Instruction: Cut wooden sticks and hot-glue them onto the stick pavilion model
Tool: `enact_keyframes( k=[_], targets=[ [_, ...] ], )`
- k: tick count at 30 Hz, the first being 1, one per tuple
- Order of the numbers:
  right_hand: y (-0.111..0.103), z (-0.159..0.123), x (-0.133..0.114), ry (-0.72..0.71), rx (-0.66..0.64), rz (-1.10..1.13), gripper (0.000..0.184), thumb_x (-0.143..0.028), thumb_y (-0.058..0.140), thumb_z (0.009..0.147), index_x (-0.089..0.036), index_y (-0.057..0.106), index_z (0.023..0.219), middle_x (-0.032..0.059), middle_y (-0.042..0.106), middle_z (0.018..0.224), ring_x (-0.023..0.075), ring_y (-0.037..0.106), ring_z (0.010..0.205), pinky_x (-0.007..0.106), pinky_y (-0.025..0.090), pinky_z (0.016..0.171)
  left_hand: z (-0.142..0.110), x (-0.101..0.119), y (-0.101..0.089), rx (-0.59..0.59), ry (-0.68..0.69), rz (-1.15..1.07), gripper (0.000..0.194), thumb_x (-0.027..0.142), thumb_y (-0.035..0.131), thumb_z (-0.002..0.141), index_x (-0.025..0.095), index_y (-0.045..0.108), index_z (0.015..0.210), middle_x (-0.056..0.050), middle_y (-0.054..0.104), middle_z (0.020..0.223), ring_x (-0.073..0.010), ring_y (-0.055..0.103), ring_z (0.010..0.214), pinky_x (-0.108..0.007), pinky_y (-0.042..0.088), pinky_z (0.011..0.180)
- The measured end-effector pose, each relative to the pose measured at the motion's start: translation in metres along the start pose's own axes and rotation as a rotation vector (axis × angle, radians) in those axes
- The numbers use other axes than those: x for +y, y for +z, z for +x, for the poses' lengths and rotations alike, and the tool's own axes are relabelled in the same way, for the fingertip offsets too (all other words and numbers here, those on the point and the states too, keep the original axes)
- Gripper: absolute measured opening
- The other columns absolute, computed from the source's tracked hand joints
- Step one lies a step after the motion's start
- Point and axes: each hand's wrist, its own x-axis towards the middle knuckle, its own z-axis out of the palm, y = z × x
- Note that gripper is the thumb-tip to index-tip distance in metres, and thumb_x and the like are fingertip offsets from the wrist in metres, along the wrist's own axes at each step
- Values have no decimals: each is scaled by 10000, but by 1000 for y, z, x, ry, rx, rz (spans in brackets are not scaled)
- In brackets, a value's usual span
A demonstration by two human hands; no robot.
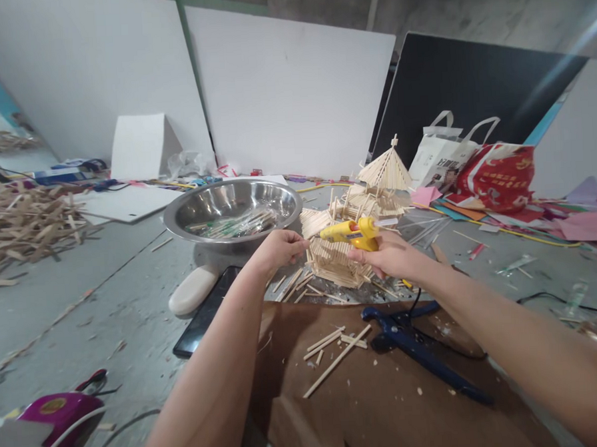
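My right hand [397,253] is wrapped round a yellow hot glue gun [346,232], whose nozzle points left. Close to that nozzle, the fingers of my left hand [284,248] are pinched together; whatever they hold is too small to make out. Just beneath and behind the glue gun stands a small structure of thin wooden sticks [338,265], partly hidden by the gun. Behind it rises a stick-built pointed roof [386,169]. Loose sticks [296,287] are scattered on the floor below my left hand.
A steel basin [178,220] with packaged items stands behind my left hand. Nearer lie a phone [199,339], a white oval case [192,290] and blue cutting pliers [425,353] on brown sheet [389,419]. Bags [499,176] sit right; a wood-strip heap [23,224] left.
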Motion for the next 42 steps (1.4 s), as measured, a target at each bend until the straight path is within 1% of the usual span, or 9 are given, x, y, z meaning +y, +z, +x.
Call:
enact_keyframes(
  k=[4, 8, 12, 21, 26, 31, 36, 42],
  targets=[
    [-2, -1, 1, -15, 13, -22, 366, -505, 477, 687, -156, 586, 683, -47, 396, 326, 80, 382, 312, 233, 327, 373, 0, 0, 1, -4, 2, 11, 194, 304, 560, 639, 144, 496, 550, 37, 435, 446, -41, 353, 376, -186, 248, 379],
    [-3, -2, 1, -10, 16, -14, 353, -499, 473, 692, -162, 577, 679, -51, 387, 328, 72, 359, 304, 226, 304, 357, 0, -1, 1, -18, 0, 6, 184, 300, 550, 648, 143, 496, 567, 30, 456, 480, -40, 364, 389, -184, 249, 381],
    [-3, -2, 0, 9, 20, -3, 350, -498, 476, 687, -162, 567, 656, -49, 382, 331, 70, 349, 298, 227, 286, 346, 0, -1, 1, -30, -2, 0, 189, 301, 552, 649, 147, 492, 557, 36, 442, 461, -42, 362, 389, -188, 253, 386],
    [-2, -1, 0, 14, 5, -30, 373, -509, 468, 685, -153, 563, 626, -43, 395, 327, 75, 367, 302, 235, 306, 363, 1, -1, 2, -14, -7, -20, 196, 296, 558, 652, 149, 486, 545, 46, 402, 434, -41, 349, 382, -190, 246, 389],
    [-2, -1, -1, 7, -2, -30, 373, -512, 465, 690, -158, 570, 635, -44, 395, 319, 75, 370, 303, 230, 316, 364, 0, 1, 3, -20, -11, -28, 204, 298, 558, 653, 147, 479, 541, 45, 407, 439, -36, 341, 377, -188, 246, 385],
    [-2, -1, -2, 34, 11, 7, 348, -495, 493, 678, -157, 571, 716, -50, 414, 337, 79, 379, 302, 227, 315, 352, 0, 0, 2, -24, 1, -24, 209, 313, 558, 648, 147, 485, 544, 46, 418, 438, -38, 342, 376, -188, 245, 384],
    [-1, 0, -2, 28, 4, 39, 343, -493, 506, 673, -168, 571, 760, -59, 412, 346, 77, 387, 298, 225, 332, 353, 1, -3, 2, -22, 8, -37, 222, 342, 565, 632, 145, 500, 553, 38, 442, 467, -36, 349, 382, -187, 242, 382],
    [-1, 1, -3, 28, -1, 57, 336, -482, 507, 679, -173, 565, 797, -64, 410, 349, 77, 380, 292, 218, 318, 333, 2, -3, 3, -20, 2, -36, 208, 331, 563, 634, 145, 508, 559, 31, 452, 479, -38, 356, 386, -186, 243, 379]
  ],
)
